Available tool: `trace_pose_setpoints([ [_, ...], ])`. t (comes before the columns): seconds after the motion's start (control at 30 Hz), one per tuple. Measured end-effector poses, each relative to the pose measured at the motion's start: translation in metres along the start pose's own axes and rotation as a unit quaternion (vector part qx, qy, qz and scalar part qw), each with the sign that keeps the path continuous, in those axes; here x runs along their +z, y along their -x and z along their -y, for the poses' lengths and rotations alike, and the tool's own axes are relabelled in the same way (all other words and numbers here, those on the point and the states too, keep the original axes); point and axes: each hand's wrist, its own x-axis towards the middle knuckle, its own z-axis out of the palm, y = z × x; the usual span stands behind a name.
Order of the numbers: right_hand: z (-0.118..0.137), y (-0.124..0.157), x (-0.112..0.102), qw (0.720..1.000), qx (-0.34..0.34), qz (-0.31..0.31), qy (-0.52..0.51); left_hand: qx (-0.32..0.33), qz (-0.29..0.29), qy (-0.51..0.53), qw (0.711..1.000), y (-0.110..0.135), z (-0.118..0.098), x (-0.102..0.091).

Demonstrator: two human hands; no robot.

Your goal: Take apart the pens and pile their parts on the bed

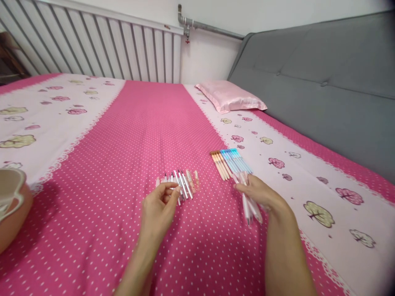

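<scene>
My left hand (160, 201) is over a row of pens on the bed, thumb and fingertips pinched at a slim white pen (187, 187). Whether that pen is lifted off the cloth I cannot tell. Beside it in the row lie several other white pens and some peach, see-through pens (190, 181); those at the left are partly behind my fingers. My right hand (257, 191) is closed around a bunch of pale pink pens (251, 207), their tips pointing down toward me. Just beyond it lie light orange pens (220, 165) and light blue pens (236, 159), side by side.
The bed is covered by a pink dotted sheet (148, 123) with tree-print bands. A peach container (18, 218) stands at the left edge. Farther off are a pink pillow (230, 96), a grey headboard (317, 61) and a white radiator (123, 47).
</scene>
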Motion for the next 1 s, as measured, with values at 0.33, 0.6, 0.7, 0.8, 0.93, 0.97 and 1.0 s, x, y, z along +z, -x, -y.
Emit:
trace_pose_setpoints([
  [0.33, 0.078, 0.023, 0.082, 0.868, 0.021, 0.026, -0.495, 0.01, 0.228, 0.098, 0.969, 0.024, -0.023, 0.017],
  [0.6, 0.079, 0.026, 0.097, 0.832, 0.023, 0.049, -0.552, 0.083, 0.166, -0.034, 0.982, 0.018, -0.01, 0.019],
  [0.7, 0.08, 0.027, 0.098, 0.819, 0.04, 0.062, -0.569, 0.082, 0.166, -0.031, 0.982, 0.019, -0.012, 0.018],
  [0.8, 0.078, 0.025, 0.098, 0.809, 0.05, 0.093, -0.578, 0.072, 0.165, -0.016, 0.983, 0.018, -0.015, 0.018],
  [0.93, 0.076, 0.022, 0.089, 0.8, 0.075, 0.124, -0.582, 0.061, 0.152, 0.034, 0.986, 0.013, -0.014, 0.014],
  [0.97, 0.075, 0.021, 0.085, 0.811, 0.077, 0.128, -0.566, 0.055, 0.142, 0.044, 0.987, 0.012, -0.013, 0.013],
  [1.0, 0.074, 0.021, 0.08, 0.829, 0.075, 0.131, -0.539, 0.047, 0.13, 0.054, 0.989, 0.01, -0.011, 0.012],
])
